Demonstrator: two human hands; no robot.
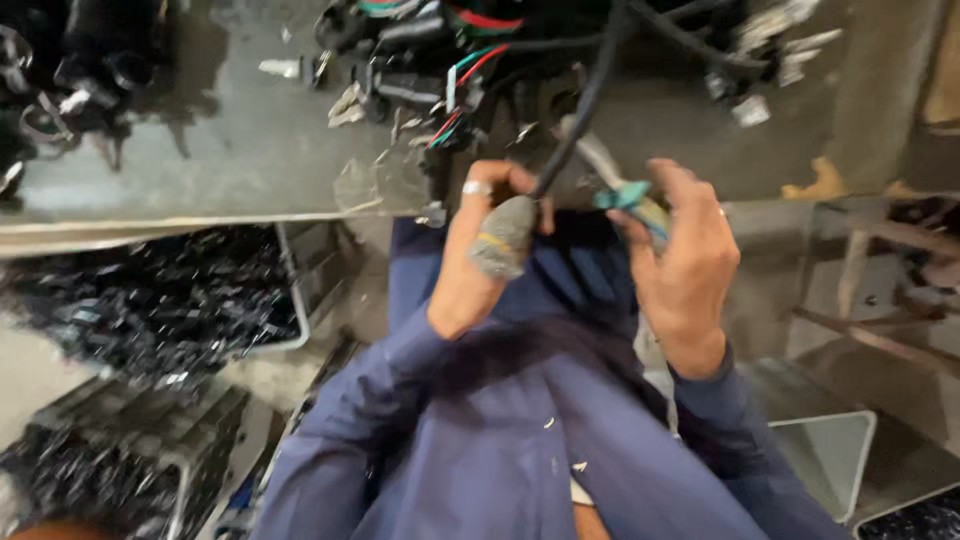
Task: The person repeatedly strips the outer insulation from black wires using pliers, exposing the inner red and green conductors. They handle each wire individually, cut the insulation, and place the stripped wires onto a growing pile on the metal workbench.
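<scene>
Both arms are in long dark-blue cloth sleeves [420, 400], cuffs ending right at the wrists. Left hand [480, 250] has a silver ring plus a grimy grey fingertip wrap; right hand [685, 265] wears a thin ring too.

Glossy black rubbery cable [590, 95], teal plastic connector [622, 196], matt blue cloth sleeves [420, 400].

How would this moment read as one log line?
left hand: grips thick black cable | right hand: pinches small teal plastic connector | grey workbench: loose wires

A workshop: a scuffed metal workbench [200, 150] strewn with wire bundles [450, 60], trays of black parts [150, 300] below.
</scene>
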